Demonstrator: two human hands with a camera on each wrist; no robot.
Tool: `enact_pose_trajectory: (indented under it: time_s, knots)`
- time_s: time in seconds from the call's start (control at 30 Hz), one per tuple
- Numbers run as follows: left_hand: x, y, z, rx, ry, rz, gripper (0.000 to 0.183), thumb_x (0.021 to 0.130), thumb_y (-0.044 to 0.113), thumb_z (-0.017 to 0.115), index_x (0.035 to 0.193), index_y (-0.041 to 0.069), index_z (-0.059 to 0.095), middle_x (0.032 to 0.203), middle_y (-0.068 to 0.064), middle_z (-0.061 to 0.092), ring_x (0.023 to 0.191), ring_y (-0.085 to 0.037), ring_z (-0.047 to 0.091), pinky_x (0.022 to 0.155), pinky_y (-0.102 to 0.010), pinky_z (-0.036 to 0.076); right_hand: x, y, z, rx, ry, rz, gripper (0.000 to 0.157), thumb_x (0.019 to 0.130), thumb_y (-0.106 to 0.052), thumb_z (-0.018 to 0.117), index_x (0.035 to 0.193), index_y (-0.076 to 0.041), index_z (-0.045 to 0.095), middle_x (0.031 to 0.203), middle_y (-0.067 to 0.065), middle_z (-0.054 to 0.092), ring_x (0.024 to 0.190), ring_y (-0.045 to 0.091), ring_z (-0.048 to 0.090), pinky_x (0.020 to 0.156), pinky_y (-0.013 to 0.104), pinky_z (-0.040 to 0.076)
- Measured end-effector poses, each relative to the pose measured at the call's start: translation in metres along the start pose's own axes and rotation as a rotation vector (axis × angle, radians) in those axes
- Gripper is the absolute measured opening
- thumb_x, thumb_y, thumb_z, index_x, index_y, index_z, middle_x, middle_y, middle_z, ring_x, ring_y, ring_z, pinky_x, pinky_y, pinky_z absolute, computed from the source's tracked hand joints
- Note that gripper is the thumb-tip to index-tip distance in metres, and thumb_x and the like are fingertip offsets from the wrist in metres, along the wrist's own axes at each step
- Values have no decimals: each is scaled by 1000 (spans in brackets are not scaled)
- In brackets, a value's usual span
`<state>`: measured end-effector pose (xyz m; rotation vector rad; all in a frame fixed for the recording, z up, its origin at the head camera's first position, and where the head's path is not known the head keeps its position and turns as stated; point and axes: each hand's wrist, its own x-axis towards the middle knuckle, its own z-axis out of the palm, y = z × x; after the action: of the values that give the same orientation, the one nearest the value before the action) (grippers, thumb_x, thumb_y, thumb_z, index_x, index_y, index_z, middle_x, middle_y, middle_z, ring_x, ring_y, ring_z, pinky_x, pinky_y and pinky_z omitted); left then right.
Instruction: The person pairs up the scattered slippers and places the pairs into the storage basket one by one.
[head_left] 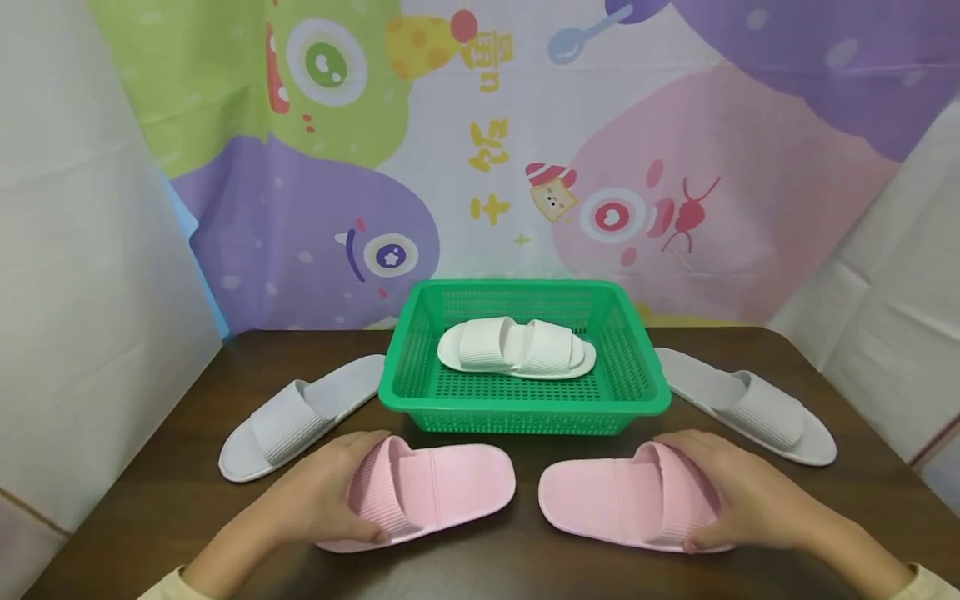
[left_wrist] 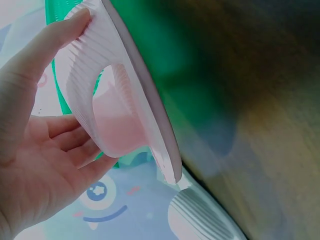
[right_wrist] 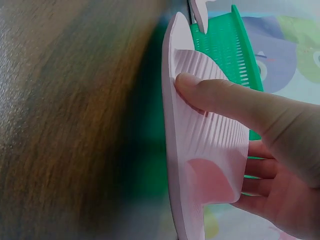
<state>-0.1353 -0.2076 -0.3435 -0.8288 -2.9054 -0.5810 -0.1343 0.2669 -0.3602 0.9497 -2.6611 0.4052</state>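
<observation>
One pink slipper is pinched at its strap by the left hand, its pink mate likewise by the right hand. Both are in front of a green basket, heels facing each other across a gap. White slippers lie inside the basket; grey slippers lie on either side, on a brown table.

Fingers grip a pink slipper by its strap near a grey slipper.

Yellow Chinese characters on backdrop
</observation>
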Motion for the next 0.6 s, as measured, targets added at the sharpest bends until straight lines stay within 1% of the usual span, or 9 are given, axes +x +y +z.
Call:
enact_pose_trajectory:
  time_s: [0.1, 0.3, 0.47, 0.6]
  knots:
    - [2, 1, -3, -4, 5, 20, 92, 54, 40, 90, 130, 3, 53, 123, -4, 62, 109, -18, 59, 90, -39, 52, 2, -2, -3, -29, 6, 0, 98, 34, -38, 93, 124, -21, 58, 117, -18, 59, 106, 2, 54, 95, 2, 27]
    - [-1, 5, -3, 11, 26, 46, 90, 54, 38, 89, 129, 5, 53, 122, -2, 63, 108, -16, 59, 89, -36, 52, 3, -6, -9, -55, 20, -23, 99, 32, -39, 93, 124, -25, 58, 116, -21, 58, 105, 1, 53, 95, 2, 27]
    - [-1, 6, -8, 35, 39, 53, 89, 53, 38, 90, 129, 8, 54, 120, 1, 63, 106, -13, 58, 88, -36, 52, 3, -8, -11, -64, 50, -42, 101, 32, -40, 93, 125, -23, 59, 117, -20, 58, 106, 2, 53, 98, 2, 23]
    - [-2, 7, -11, 24, 48, 63, 89, 52, 37, 91, 129, 11, 54, 120, 3, 62, 106, -12, 58, 89, -37, 52, 1, -9, -13, -83, 62, -38, 103, 33, -40, 93, 127, -18, 58, 119, -16, 59, 108, 4, 53, 101, 0, 18]
